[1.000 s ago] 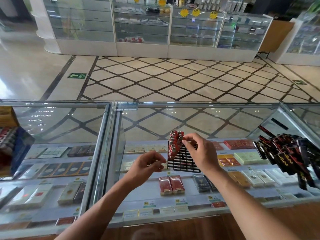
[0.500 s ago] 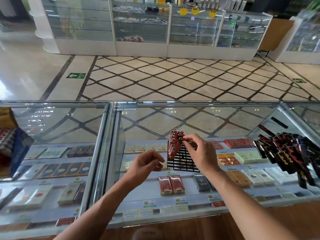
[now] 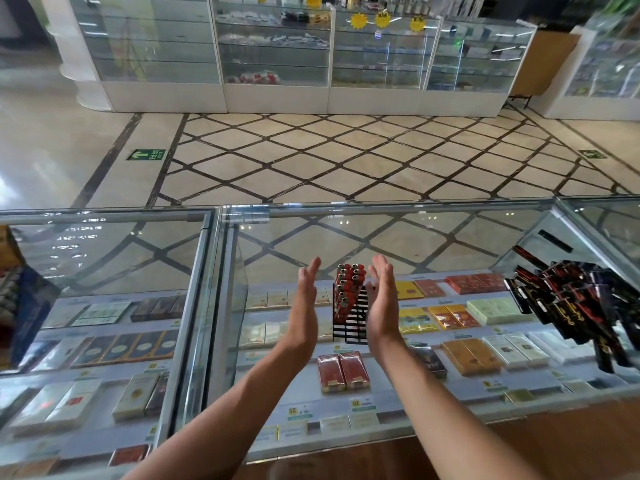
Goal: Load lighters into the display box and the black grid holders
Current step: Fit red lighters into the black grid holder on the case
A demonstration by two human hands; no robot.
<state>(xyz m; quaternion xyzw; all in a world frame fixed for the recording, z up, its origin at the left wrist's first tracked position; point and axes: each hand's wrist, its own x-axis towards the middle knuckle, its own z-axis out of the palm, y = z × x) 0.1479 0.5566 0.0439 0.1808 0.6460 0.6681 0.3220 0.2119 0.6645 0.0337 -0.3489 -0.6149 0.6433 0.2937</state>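
Since 0.5 s ago both hands let go and opened. R hand (image 3: 381, 306) was pinching at the top of the lighter rows, L hand (image 3: 306, 308) was curled beside the rack; now I log them as flat, palms facing each other, one on each side of the rack. Item 1: black grid holder (image 3: 358, 317), standing on the glass counter (image 3: 433, 237), centre of view, between the two palms. Item 2: red lighters (image 3: 348, 284), seated in the holder's left columns, metal tops up, approx. two rows wide, running from the top edge down toward mid-rack. L hand: fingers (image 3: 313, 268) straight and together, pointing away from me, holding nothing, a clear gap to the holder's left edge. R hand: fingers (image 3: 381, 263) straight, holding nothing, palm edge right at the holder's right side; can't tell if it touches. Item 3: heap of dark slim items (image 3: 571, 299), black w/ red and gold marks, on the counter well to the right. Item 4: blue box (image 3: 33, 317) at the far left edge, contents too blurred to list. Under the glass: cigarette packs in rows, incl. a red pair (image 3: 343, 372) just below the holder, w/ price tags along the shelf fronts.
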